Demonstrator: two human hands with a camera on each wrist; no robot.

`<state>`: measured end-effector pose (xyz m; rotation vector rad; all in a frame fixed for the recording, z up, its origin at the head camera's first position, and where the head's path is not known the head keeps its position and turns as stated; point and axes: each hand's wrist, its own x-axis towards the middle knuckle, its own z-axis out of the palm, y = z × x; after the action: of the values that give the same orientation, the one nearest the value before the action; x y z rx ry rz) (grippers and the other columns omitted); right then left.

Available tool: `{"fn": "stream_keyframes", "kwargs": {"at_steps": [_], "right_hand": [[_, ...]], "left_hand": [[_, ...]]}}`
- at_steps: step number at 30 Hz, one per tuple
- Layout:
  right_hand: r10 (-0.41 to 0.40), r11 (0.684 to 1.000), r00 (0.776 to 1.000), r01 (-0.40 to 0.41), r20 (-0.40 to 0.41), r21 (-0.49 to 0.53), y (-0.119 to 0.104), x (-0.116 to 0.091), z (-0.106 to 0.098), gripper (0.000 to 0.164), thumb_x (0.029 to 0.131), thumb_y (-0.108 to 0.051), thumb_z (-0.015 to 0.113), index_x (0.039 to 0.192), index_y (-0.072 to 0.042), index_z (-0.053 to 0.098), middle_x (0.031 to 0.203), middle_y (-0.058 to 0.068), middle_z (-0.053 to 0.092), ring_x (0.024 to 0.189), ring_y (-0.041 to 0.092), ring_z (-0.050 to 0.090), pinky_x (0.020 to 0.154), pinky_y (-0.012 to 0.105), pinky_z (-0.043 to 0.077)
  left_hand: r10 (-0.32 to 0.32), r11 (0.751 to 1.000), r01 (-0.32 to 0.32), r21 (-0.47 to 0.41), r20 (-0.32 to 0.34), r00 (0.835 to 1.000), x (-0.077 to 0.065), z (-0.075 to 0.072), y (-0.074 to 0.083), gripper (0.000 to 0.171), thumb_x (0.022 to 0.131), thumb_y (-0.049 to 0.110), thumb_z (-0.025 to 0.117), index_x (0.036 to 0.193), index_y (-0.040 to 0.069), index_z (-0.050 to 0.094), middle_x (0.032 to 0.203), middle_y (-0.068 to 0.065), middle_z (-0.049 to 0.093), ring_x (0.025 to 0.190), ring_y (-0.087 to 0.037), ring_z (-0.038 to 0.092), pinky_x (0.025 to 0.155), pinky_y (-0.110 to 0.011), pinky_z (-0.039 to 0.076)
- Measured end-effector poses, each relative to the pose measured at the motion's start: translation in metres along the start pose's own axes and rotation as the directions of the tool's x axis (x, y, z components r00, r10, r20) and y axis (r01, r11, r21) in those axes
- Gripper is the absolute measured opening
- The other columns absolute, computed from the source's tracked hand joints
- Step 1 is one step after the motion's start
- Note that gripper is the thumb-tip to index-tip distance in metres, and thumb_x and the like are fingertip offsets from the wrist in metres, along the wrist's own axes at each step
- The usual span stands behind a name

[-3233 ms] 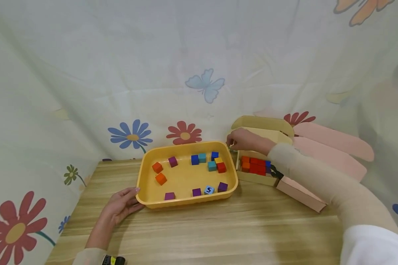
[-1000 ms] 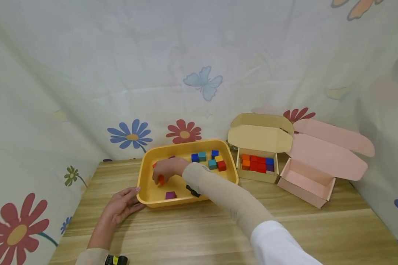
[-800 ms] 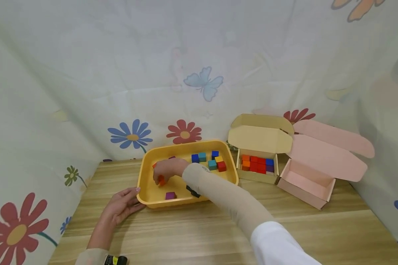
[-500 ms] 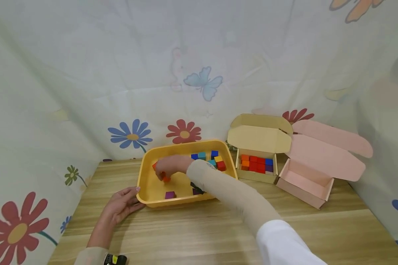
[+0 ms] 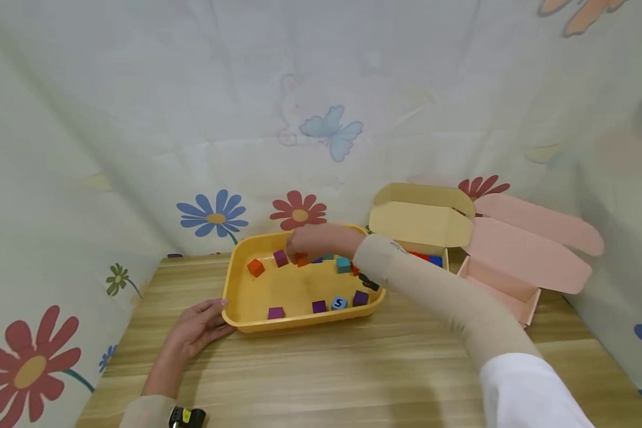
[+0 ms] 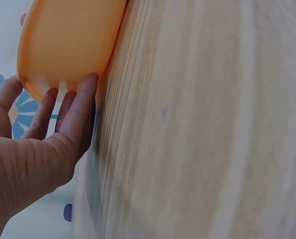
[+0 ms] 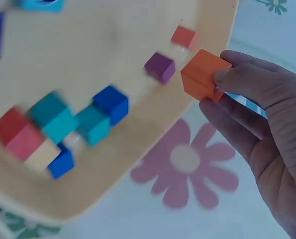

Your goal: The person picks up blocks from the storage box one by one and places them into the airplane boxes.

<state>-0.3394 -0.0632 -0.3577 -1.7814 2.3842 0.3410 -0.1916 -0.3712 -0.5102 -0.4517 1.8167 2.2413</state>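
Between thumb and fingertips, my right hand (image 5: 321,241) pinches an orange cube (image 7: 200,79), held above the back part of the yellow tray (image 5: 299,326). My left hand (image 5: 198,330) touches the tray's near left corner with extended fingers (image 6: 79,114), its thumb at the rim. Inside the tray, another orange cube (image 5: 255,268) and a purple cube (image 5: 280,257) lie left of the right hand. Teal cubes (image 5: 343,265), blue cubes (image 7: 111,103) and a red one (image 7: 18,132) sit toward the right end. Along the front lie purple cubes (image 5: 276,312) and a light blue cube with a character (image 5: 339,303).
Right of the tray stands a yellow cardboard box (image 5: 421,223) with its lid up, partly hidden by the right sleeve (image 5: 438,297); red and blue cubes (image 5: 435,260) show inside. Beside it is a pink box (image 5: 529,252), lid raised. A flowered curtain (image 5: 257,160) hangs behind the wooden table (image 5: 321,380).
From the yellow box my right hand came left into the tray, took hold of the nearer orange cube, and has lifted it up and to the right. My left hand stays at the tray corner.
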Motion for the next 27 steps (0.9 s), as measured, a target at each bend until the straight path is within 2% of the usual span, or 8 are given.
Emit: {"fn": "stream_keyframes", "kwargs": {"at_steps": [4,8,11,16,21,27], "right_hand": [[0.011,1.000,1.000,-0.011,-0.020,0.026,0.017,-0.034,0.006,0.020,0.095,-0.021,0.074,0.114,-0.014,0.075,0.112,0.001,0.072,0.100,0.018,0.064,0.093,0.022,0.055],[0.035,0.998,0.996,-0.030,-0.077,0.058,0.034,-0.066,0.013,0.018,0.096,-0.018,0.073,0.113,-0.012,0.075,0.111,0.004,0.071,0.099,0.021,0.064,0.093,0.026,0.057],[0.087,0.992,0.991,-0.077,-0.101,0.096,0.043,-0.089,0.017,0.017,0.096,-0.013,0.073,0.113,-0.011,0.074,0.114,0.006,0.070,0.102,0.024,0.065,0.094,0.030,0.057],[0.178,0.975,0.979,-0.162,-0.102,0.153,0.052,-0.126,0.023,0.021,0.096,-0.011,0.073,0.116,-0.011,0.072,0.117,0.008,0.069,0.105,0.026,0.065,0.094,0.033,0.058],[0.212,0.965,0.971,-0.191,-0.106,0.180,0.057,-0.157,0.035,0.013,0.093,-0.009,0.075,0.106,-0.007,0.072,0.100,0.006,0.068,0.087,0.022,0.062,0.082,0.032,0.060],[0.231,0.952,0.972,-0.218,-0.038,0.213,0.063,-0.181,0.060,0.007,0.092,-0.007,0.074,0.099,-0.007,0.071,0.085,0.000,0.060,0.074,0.016,0.053,0.069,0.028,0.054]], "left_hand": [[-0.007,1.000,0.007,0.001,0.000,1.000,0.002,0.004,-0.003,0.057,0.099,0.028,0.069,0.143,-0.002,0.050,0.121,-0.012,0.069,0.107,-0.023,0.070,0.098,-0.050,0.055],[-0.008,1.000,0.008,0.002,-0.015,1.000,0.002,0.005,-0.002,0.065,0.098,0.029,0.071,0.147,-0.004,0.044,0.121,-0.013,0.069,0.106,-0.024,0.070,0.097,-0.050,0.056],[-0.009,1.000,0.009,0.003,-0.003,1.000,0.001,0.006,-0.001,0.070,0.097,0.031,0.071,0.149,-0.005,0.040,0.121,-0.013,0.069,0.106,-0.024,0.070,0.097,-0.051,0.055],[-0.015,1.000,0.015,-0.004,0.007,1.000,0.000,0.009,-0.001,0.064,0.098,0.030,0.070,0.146,-0.004,0.044,0.119,-0.011,0.070,0.106,-0.024,0.070,0.098,-0.050,0.056],[-0.010,1.000,0.010,-0.003,-0.002,1.000,-0.001,0.011,0.000,0.062,0.097,0.031,0.071,0.144,-0.003,0.047,0.117,-0.010,0.071,0.105,-0.023,0.071,0.097,-0.049,0.056],[-0.014,1.000,0.014,-0.006,0.008,1.000,0.000,0.014,-0.001,0.061,0.098,0.030,0.070,0.145,-0.003,0.047,0.117,-0.010,0.070,0.106,-0.023,0.070,0.098,-0.050,0.055]]}}
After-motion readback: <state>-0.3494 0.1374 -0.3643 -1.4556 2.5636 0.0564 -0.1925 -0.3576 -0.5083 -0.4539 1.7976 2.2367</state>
